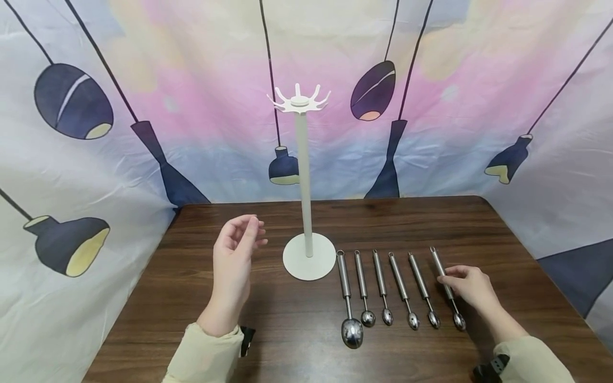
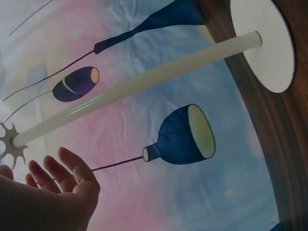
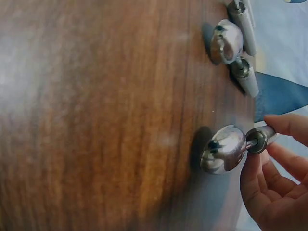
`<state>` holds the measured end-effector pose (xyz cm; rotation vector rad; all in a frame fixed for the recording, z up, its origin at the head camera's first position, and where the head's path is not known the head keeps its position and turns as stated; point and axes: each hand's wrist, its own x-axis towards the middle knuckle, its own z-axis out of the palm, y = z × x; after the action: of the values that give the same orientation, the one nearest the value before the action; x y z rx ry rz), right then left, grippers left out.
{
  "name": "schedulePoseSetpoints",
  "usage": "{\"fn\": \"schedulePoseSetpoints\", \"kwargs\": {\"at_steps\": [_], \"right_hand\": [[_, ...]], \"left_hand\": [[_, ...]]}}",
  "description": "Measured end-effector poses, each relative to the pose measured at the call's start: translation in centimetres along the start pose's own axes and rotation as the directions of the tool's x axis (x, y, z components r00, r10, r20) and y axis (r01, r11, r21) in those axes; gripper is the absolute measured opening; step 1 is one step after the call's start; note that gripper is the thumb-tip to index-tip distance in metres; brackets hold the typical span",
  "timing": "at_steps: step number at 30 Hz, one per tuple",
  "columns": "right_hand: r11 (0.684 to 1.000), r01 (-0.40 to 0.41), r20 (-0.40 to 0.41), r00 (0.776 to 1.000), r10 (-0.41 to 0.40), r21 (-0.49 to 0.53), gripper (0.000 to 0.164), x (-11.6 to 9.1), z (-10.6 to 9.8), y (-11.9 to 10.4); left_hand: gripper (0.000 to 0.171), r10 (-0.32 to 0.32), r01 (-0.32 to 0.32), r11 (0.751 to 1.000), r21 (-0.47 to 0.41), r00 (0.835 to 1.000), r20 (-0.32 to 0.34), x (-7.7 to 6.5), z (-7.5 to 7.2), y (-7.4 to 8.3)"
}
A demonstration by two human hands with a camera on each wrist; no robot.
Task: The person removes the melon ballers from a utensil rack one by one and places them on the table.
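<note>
At the right end of a row of steel scoops, my right hand (image 1: 471,287) pinches the handle of a melon baller (image 1: 458,319) between thumb and fingers. In the right wrist view its shiny oval bowl (image 3: 224,150) hangs close over the table, with a dark hole in it. My left hand (image 1: 236,250) is raised left of a white rack stand (image 1: 306,186), its fingers loosely bent and holding nothing. The stand's round base (image 1: 294,266) is flat on the table, and curved hooks (image 1: 299,100) ring its top. No utensil hangs there.
Several similar scoops lie side by side on the dark wooden table (image 1: 191,298), handles pointing away from me. The leftmost scoop (image 1: 351,333) has the largest bowl, and its handle end lies close to the stand's base. A printed cloth (image 1: 215,106) hangs behind the table.
</note>
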<state>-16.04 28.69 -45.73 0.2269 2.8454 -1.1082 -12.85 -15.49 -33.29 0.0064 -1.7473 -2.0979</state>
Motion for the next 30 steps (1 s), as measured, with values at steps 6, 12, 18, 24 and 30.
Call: {"fn": "schedulePoseSetpoints", "kwargs": {"at_steps": [6, 12, 18, 24, 30], "right_hand": [[0.999, 0.004, -0.001, 1.0, -0.005, -0.047, 0.049, 0.4, 0.3, 0.2], [0.996, 0.006, 0.001, 1.0, -0.005, -0.088, 0.047, 0.5, 0.6, 0.2], [0.991, 0.007, -0.015, 1.0, -0.009, -0.133, 0.046, 0.6, 0.7, 0.3], [0.993, 0.007, -0.001, 1.0, -0.007, -0.118, 0.051, 0.7, 0.6, 0.2], [0.99, 0.02, 0.012, 1.0, -0.019, -0.138, 0.057, 0.5, 0.0, -0.2]], "left_hand": [[0.01, -0.028, 0.028, 0.999, 0.035, 0.999, -0.017, -0.3, -0.5, -0.8], [0.015, -0.047, 0.048, 0.998, 0.051, 0.999, -0.019, -0.6, -0.8, -1.6], [0.013, -0.075, 0.077, 0.994, 0.079, 0.997, -0.023, -0.8, -1.0, -2.7], [0.018, -0.099, 0.099, 0.988, 0.12, 0.995, -0.008, -1.0, -1.2, -3.4], [0.014, -0.085, 0.085, 0.985, 0.148, 0.996, -0.005, -1.1, -1.4, -3.6]]}}
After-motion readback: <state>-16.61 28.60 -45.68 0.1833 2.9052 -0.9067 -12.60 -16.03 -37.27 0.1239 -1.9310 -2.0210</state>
